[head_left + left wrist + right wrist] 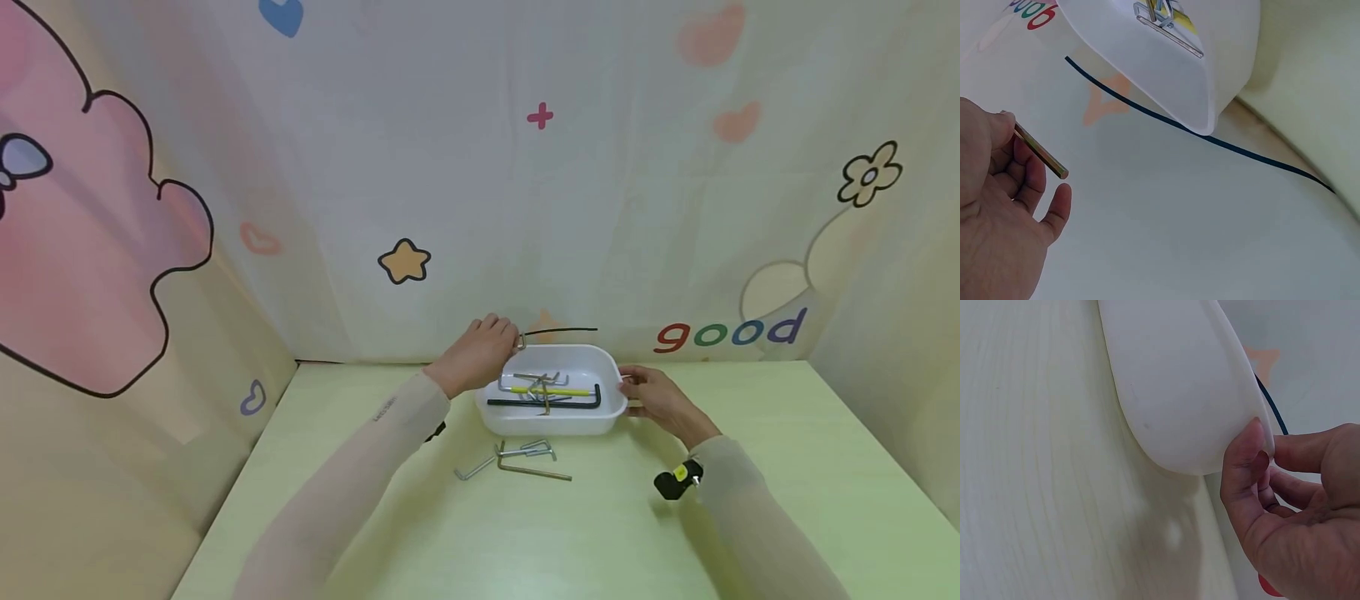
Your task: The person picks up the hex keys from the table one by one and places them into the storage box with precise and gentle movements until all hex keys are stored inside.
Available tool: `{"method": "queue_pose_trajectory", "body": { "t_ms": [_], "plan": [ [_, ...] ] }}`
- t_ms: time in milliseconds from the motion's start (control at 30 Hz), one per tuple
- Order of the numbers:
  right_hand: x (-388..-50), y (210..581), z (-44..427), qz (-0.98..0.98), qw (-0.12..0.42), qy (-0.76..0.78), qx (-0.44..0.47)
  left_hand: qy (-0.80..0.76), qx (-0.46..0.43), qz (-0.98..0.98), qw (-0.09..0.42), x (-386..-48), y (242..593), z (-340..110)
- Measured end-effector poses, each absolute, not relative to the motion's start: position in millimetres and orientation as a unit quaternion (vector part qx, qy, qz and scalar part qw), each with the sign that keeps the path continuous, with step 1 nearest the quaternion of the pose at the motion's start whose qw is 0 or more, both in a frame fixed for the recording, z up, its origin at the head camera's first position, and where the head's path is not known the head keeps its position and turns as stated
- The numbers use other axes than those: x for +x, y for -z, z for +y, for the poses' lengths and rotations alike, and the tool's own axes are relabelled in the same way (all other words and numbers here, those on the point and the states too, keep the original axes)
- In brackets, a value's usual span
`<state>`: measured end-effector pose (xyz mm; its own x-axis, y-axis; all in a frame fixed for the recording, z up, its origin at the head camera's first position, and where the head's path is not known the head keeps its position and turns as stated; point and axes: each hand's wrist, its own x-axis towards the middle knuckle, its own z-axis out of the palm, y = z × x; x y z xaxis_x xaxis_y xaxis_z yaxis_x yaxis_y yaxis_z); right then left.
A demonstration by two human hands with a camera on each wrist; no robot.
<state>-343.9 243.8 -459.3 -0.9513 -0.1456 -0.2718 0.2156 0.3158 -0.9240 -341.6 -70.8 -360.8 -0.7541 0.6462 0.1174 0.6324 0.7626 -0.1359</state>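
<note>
Apparently for steadiness, right hand (660,400) grips white tray (551,426) by its right end; left hand (480,354) pinches brassy hex key (1041,152) near the opposite end; other keys (555,391) lie inside.

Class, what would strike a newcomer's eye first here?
A huge pink cartoon shape dominates the head view's left side. Near the middle sits a white tray with a yellow hex key inside. The right hand grips the tray's right end; the left hand holds a brass-coloured key near the far-left corner.
</note>
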Motion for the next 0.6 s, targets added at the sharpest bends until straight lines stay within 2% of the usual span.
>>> {"method": "queue_pose_trajectory", "body": {
  "t_ms": [400,600],
  "plan": [
    [-344.5,458.2,248.1,0.793,0.157,0.588,0.012,-0.040,-0.324,-0.945,0.031,-354.6,364.3,-39.7],
    [-346.4,457.0,246.1,0.793,0.164,0.587,0.004,-0.028,-0.297,-0.954,-0.022,-364.1,369.0,-26.8]
  ]
}}
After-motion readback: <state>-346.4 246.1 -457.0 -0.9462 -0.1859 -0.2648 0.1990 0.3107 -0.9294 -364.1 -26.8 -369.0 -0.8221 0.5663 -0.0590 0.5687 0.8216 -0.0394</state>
